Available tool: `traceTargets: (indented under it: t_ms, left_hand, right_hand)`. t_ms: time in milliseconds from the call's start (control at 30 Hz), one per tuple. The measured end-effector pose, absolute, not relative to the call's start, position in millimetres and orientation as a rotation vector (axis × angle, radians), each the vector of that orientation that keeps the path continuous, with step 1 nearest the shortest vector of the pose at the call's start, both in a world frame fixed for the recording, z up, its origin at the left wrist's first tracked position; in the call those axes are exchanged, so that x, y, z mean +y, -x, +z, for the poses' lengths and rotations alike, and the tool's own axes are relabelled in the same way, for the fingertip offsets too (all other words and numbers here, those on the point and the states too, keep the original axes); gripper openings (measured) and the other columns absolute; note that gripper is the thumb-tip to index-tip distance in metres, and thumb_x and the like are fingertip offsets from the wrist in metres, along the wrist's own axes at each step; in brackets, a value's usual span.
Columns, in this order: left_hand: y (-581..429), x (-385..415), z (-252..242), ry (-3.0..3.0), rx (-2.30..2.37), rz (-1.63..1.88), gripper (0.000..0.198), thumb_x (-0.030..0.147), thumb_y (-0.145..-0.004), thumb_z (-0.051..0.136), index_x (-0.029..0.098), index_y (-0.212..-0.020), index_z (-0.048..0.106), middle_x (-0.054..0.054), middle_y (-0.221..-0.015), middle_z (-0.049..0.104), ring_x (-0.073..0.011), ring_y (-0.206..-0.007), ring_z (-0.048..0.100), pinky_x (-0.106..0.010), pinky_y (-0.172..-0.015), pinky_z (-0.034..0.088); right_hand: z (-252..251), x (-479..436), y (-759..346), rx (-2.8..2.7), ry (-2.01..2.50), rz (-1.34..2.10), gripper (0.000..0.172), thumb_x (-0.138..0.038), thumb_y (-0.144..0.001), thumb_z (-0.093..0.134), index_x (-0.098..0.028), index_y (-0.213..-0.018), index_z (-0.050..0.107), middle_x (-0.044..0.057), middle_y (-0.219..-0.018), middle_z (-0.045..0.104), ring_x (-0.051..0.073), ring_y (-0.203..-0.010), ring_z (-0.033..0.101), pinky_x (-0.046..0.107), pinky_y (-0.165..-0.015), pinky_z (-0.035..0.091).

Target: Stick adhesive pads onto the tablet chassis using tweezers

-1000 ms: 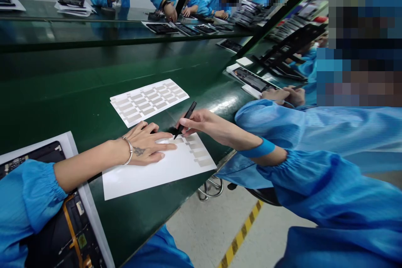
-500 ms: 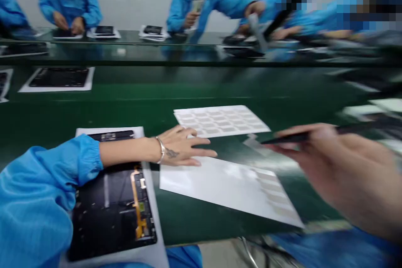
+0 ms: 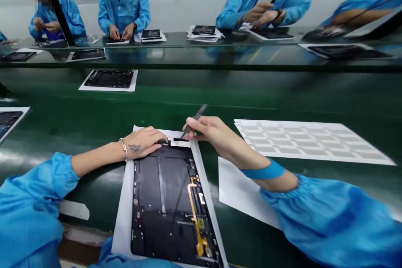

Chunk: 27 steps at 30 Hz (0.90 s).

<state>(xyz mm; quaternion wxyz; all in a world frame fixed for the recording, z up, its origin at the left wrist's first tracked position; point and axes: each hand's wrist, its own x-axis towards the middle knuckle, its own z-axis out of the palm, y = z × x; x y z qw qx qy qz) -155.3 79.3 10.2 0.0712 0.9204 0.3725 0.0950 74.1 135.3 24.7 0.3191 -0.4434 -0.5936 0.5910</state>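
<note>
An opened tablet housing (image 3: 176,201), black inside with an orange flex cable (image 3: 195,213), lies on a white sheet (image 3: 121,234) in front of me. My left hand (image 3: 144,142) rests over its far left edge, fingers extended, fingertips beside a pale strip (image 3: 180,143). The strip lies along the far edge of the housing. My right hand (image 3: 209,132) grips dark tweezers (image 3: 198,114) like a pen, tips pointing down at the strip. Whether the tips pinch the strip, I cannot tell.
Right of the housing lie a sheet of grey labels (image 3: 301,138) and a white sheet (image 3: 241,192) partly under my right forearm. Another tablet housing (image 3: 108,78) sits farther back. A raised shelf (image 3: 176,56) crosses the bench; several co-workers in blue sit beyond it.
My view has swung left. My left hand moved from the label sheets to the housing's far edge. My right hand brought the tweezers over from the right to the pale strip there.
</note>
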Motion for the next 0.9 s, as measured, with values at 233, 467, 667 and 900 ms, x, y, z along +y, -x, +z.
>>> traceTargets:
  t_ms: [233,467,667,900]
  left_hand:
    - [158.5,75.2,5.2,-2.789,1.116,0.371,0.028,0.017,-0.100,0.040,0.013,-0.119,0.059,-0.009,-0.116,0.064,-0.0214,-0.103,0.054,-0.033,-0.090,0.047]
    - [154.6,75.3,7.3,-2.831,1.068,0.435,0.026,0.015,-0.099,0.043,0.015,-0.114,0.064,-0.008,-0.113,0.063,-0.0193,-0.096,0.052,-0.028,-0.079,0.047]
    - [155.0,76.8,7.0,-2.839,1.057,0.454,0.025,0.014,-0.098,0.044,0.015,-0.112,0.065,-0.008,-0.111,0.064,-0.0190,-0.094,0.052,-0.028,-0.078,0.047]
    - [155.1,77.2,6.8,-2.845,1.050,0.467,0.025,0.015,-0.099,0.044,0.014,-0.114,0.064,-0.008,-0.112,0.065,-0.0192,-0.097,0.052,-0.030,-0.085,0.049]
  right_hand:
    - [13.0,139.5,-75.3,-1.614,1.275,1.474,0.050,-0.068,-0.070,0.069,-0.019,-0.065,0.060,0.002,-0.062,0.055,0.015,-0.062,0.056,0.033,-0.068,0.052]
    - [17.5,137.7,-76.0,-1.713,1.286,1.473,0.054,-0.072,-0.069,0.066,-0.019,-0.059,0.059,0.003,-0.061,0.056,0.017,-0.064,0.056,0.031,-0.067,0.048]
    - [20.3,143.7,-75.0,-1.643,1.308,1.578,0.049,-0.065,-0.067,0.073,-0.018,-0.060,0.062,0.002,-0.059,0.057,0.014,-0.060,0.057,0.028,-0.066,0.051]
    - [14.8,147.1,-75.6,-1.633,1.288,1.582,0.048,-0.064,-0.067,0.073,-0.018,-0.059,0.063,0.003,-0.059,0.059,0.015,-0.060,0.057,0.028,-0.064,0.051]
